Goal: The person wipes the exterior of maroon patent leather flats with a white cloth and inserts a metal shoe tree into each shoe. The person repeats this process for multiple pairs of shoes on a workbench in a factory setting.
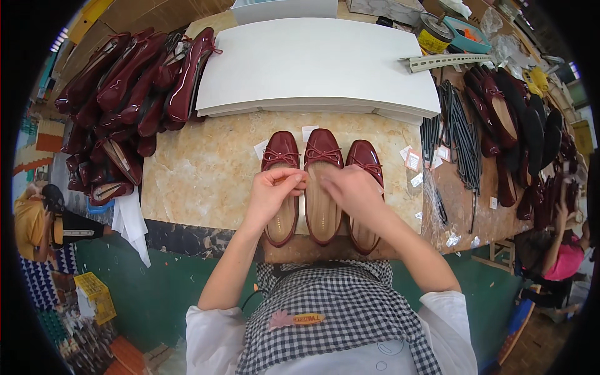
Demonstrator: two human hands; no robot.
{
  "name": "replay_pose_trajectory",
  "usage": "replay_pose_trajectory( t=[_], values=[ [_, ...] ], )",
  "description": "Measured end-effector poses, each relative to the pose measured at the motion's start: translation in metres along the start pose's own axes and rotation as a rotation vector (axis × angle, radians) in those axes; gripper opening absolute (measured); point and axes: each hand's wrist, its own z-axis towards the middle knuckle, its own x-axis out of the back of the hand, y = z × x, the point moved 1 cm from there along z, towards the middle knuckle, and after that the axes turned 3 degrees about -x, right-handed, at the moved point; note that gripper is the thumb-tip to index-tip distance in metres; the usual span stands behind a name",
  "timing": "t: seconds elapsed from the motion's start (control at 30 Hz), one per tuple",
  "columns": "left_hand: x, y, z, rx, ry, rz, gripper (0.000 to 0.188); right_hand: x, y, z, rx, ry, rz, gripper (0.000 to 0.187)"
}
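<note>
Three dark red patent ballet flats with thin bows stand side by side on the table, toes pointing away from me: a left flat (280, 217), a middle flat (322, 215) and a right flat (364, 236). My left hand (270, 192) is over the left flat, thumb and fingertips pinched together beside the middle flat's opening. Whatever the pinch holds, if anything, is too small to make out. My right hand (356, 194) hovers over the middle and right flats. Motion smears its fingers, and they point toward the middle flat's insole.
A stack of white sheets (312, 65) lies behind the flats. Heaps of red flats (128, 84) fill the left side; more flats (500, 115) lie right, beside dark thin rods (461, 134). A perforated metal strip (447, 60) rests on the stack. Other people (562, 256) sit at both sides.
</note>
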Motion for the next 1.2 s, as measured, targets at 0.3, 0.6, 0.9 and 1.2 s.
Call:
replay_pose_trajectory(
  t=[0.3,0.6,0.9,1.2],
  values=[
    [-0.004,-0.005,0.006,-0.037,0.048,0.045,0.021,0.014,0.021,0.011,-0.317,-0.357,0.932,0.019],
    [-0.003,-0.007,0.007,-0.017,0.033,0.170,0.016,-0.001,0.016,0.011,-0.322,-0.168,0.892,0.013],
    [-0.006,0.006,0.004,-0.204,-0.061,0.600,0.014,-0.009,0.021,0.010,-0.389,-0.102,1.100,0.009],
    [-0.007,-0.006,0.004,-0.261,-0.001,0.490,0.016,-0.008,0.020,0.012,-0.367,-0.105,1.044,0.008]
  ],
)
